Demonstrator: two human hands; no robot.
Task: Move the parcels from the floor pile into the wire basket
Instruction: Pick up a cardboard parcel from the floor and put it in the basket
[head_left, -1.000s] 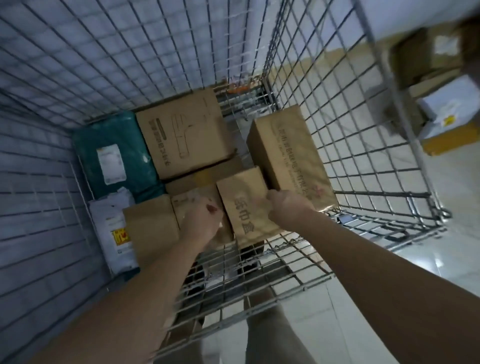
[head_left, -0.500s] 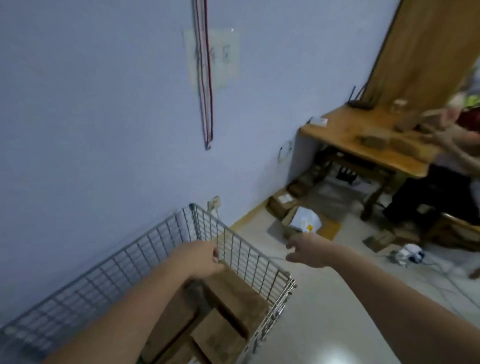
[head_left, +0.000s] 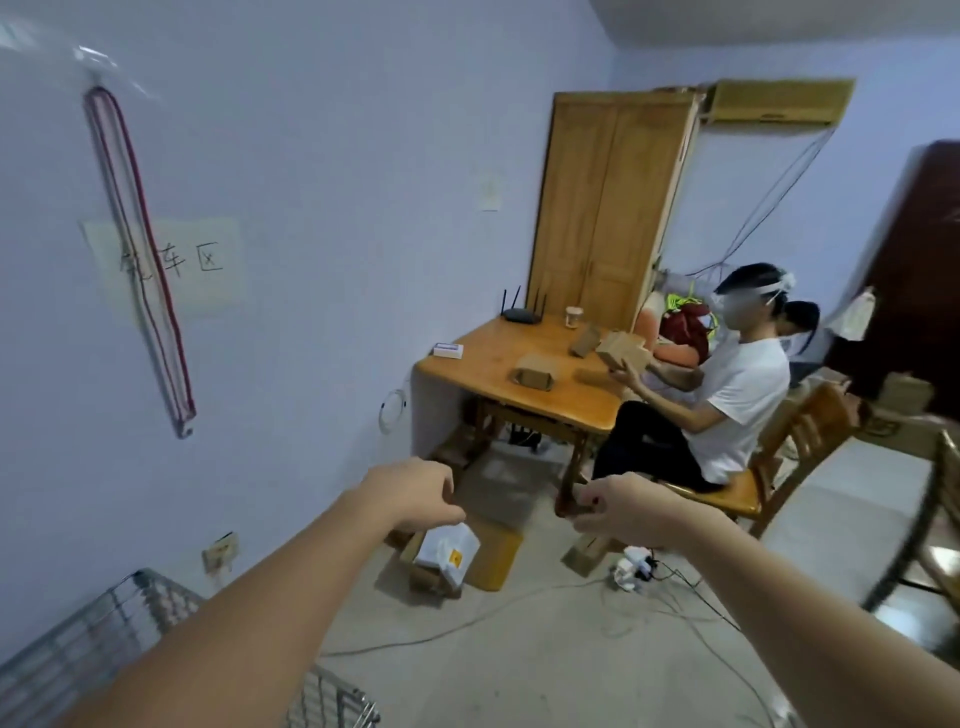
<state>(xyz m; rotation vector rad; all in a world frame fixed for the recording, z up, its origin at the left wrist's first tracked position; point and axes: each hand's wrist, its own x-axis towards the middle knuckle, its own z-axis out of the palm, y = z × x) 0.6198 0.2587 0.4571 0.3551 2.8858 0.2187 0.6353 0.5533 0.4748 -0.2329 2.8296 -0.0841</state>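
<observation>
Room: a pale lilac wall (head_left: 322, 171) runs along the left, with a handwritten paper sign (head_left: 202, 262) and looped cords (head_left: 150, 291) hanging over it; grey floor (head_left: 519, 654) fills the lower middle.

Wire basket (head_left: 98, 639): only its top rim and upper mesh show, at the bottom-left corner of the view against the wall. What it holds is hidden from here.

Desk (head_left: 498, 379): a wooden table stands against the wall in the middle distance. Small cardboard boxes lie near its front and right edges, a router (head_left: 521, 314) and a cup (head_left: 574, 317) sit toward its back edge. A seated person (head_left: 727, 395) at its right side holds a small box.

Floor pile (head_left: 457, 556): a white padded mailer (head_left: 448, 552) rests on top of flat cardboard boxes, on the floor just in front of the desk's near-left leg. One more small brown box (head_left: 589, 552) lies apart to the right, near a tangle of cables (head_left: 670, 597).

Left hand (head_left: 415, 496): held out in the air, fingers loosely curled, holding nothing.

Right hand (head_left: 621, 509): likewise outstretched, fingers loosely curled, empty.

Key relation: the pile lies ahead of and below both hands, directly under the left hand's fingertips in this view, so the left hand looks nearer. The mailer's long axis runs roughly away from the viewer, tilted slightly right. The basket sits behind and to the left.

Step, as judged: reaching out for the next parcel.
</observation>
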